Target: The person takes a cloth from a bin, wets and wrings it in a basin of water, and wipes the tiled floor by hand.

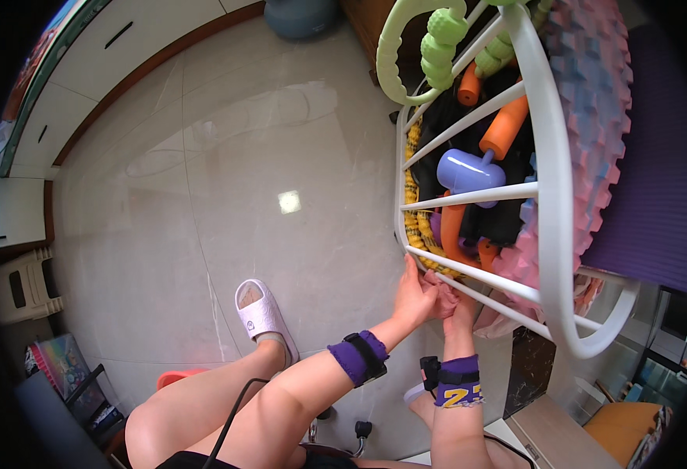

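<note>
A pink cloth is bunched between my two hands at the lower corner of a white slatted rack. My left hand grips the cloth's left side, its fingers reaching up by the rack's rim. My right hand lies just right of it, under the slats, partly hidden by cloth and rack; its fingers cannot be made out. Inside the rack are a blue-violet plastic piece, orange foam-like tubes and a yellow-and-black braided cord. Green massage rings hang at the top.
Pink-and-blue foam mats and a purple mat stand right of the rack. White cabinets line the upper left, with a beige plastic stool below. A slippered foot rests on the tiled floor. Cables run beside my arms.
</note>
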Demonstrator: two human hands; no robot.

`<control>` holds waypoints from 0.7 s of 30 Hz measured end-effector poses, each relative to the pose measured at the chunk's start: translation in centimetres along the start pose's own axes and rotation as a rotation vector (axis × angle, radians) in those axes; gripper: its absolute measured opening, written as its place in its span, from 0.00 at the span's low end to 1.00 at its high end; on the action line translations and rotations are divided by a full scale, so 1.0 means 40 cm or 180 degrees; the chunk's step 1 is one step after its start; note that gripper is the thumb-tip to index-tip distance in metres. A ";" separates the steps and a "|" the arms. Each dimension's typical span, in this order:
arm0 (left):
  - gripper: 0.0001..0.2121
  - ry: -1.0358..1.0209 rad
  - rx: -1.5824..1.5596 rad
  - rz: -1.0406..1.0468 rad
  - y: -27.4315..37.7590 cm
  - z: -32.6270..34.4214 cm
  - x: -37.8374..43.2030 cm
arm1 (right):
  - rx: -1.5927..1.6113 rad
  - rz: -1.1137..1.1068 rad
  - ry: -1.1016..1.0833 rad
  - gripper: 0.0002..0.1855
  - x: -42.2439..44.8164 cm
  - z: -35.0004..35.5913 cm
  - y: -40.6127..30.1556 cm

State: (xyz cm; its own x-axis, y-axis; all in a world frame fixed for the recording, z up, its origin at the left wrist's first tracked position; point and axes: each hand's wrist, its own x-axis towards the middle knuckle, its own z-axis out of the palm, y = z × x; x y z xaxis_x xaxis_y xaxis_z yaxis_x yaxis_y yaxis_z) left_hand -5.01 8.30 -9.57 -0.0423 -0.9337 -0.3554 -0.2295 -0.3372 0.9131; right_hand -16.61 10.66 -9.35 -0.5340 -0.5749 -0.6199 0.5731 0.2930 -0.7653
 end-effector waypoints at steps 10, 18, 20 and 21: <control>0.45 -0.0315 -0.0871 -0.0216 -0.002 0.072 0.009 | 0.0027 -0.0023 -0.0351 0.14 0.038 -0.007 -0.081; 0.37 -0.0221 -0.0903 -0.0010 -0.004 0.028 -0.025 | 0.0517 0.0070 -0.0476 0.33 -0.002 -0.024 -0.016; 0.35 -0.0746 -0.0874 -0.0174 -0.070 -0.006 -0.030 | 0.0867 0.0293 -0.0758 0.34 -0.042 -0.022 0.032; 0.33 -0.1040 -0.0883 -0.0274 -0.090 -0.017 -0.042 | 0.0971 0.0333 -0.0986 0.34 -0.060 -0.042 0.056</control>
State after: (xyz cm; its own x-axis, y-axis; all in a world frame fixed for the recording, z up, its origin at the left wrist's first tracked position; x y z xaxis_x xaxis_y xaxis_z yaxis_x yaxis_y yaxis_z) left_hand -3.43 11.01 -12.12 -0.3503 -0.8288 -0.4364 0.0224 -0.4732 0.8807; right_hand -15.09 13.96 -9.88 -0.2786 -0.7696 -0.5745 0.7960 0.1496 -0.5865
